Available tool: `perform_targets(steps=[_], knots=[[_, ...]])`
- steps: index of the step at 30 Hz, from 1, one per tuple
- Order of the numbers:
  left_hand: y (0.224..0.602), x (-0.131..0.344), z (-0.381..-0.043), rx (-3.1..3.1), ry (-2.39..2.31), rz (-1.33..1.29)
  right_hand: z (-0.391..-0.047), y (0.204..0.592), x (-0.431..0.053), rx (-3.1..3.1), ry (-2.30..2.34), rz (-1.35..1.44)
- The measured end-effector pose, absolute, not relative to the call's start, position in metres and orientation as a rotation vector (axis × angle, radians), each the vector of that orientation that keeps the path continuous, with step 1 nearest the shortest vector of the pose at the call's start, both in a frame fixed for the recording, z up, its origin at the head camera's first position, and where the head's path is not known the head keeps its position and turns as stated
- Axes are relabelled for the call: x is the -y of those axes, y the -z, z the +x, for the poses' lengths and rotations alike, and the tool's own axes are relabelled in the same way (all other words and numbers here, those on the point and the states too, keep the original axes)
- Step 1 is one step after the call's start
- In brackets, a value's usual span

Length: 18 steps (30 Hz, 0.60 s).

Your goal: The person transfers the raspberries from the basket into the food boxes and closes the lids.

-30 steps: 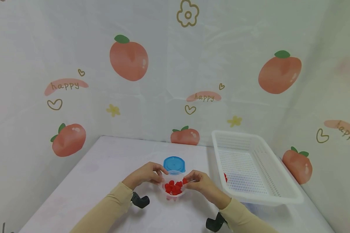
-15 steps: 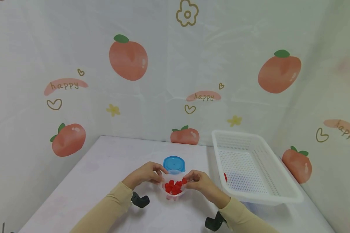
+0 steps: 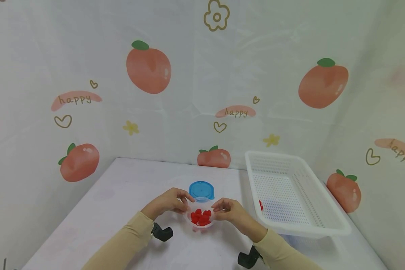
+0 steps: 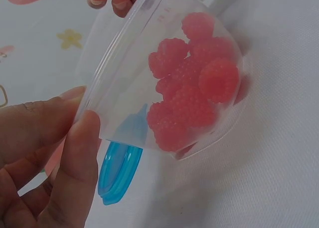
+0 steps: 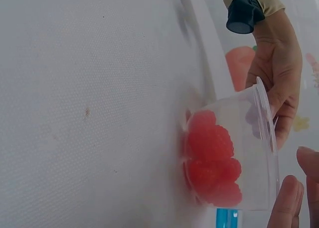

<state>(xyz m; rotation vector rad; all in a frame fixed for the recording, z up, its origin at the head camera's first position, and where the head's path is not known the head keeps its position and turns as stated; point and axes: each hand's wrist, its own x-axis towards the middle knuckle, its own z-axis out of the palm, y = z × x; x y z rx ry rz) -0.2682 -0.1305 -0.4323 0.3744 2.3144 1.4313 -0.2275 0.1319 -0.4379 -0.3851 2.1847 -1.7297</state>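
Observation:
A clear plastic tub (image 3: 206, 206) stands on the table with several red raspberries (image 3: 200, 218) piled in its bottom. My left hand (image 3: 167, 202) pinches the tub's rim at its left; the left wrist view shows thumb and finger on the edge of the tub wall (image 4: 124, 93). Across from it, my right hand (image 3: 234, 213) is at the right rim, holding nothing. In the right wrist view, the right fingers (image 5: 289, 198) are spread apart just beside the tub (image 5: 256, 173). A blue lid (image 3: 201, 190) lies right behind the tub.
A white perforated basket (image 3: 334, 227) stands to the right of the right hand. Something red (image 3: 261, 206) shows at its near left inner wall. A printed cloth wall (image 3: 182, 131) rises behind the table (image 3: 98, 217).
The raspberry between the right fingertips a second and half a second ago is gone from them; the right hand has let it go at the tub. The left hand has stayed in place.

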Motion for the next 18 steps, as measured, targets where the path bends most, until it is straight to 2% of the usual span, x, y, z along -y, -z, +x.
perform_targets(steps=[11, 18], knots=[[0.431, 0.129, -0.267, -2.333, -1.424, 0.331, -0.228, 0.432, -0.132, -2.203, 1.695, -0.402], [0.430, 0.130, -0.266, -2.307, -1.439, 0.352, -0.226, 0.409, -0.136, -2.229, 1.701, -0.466]])
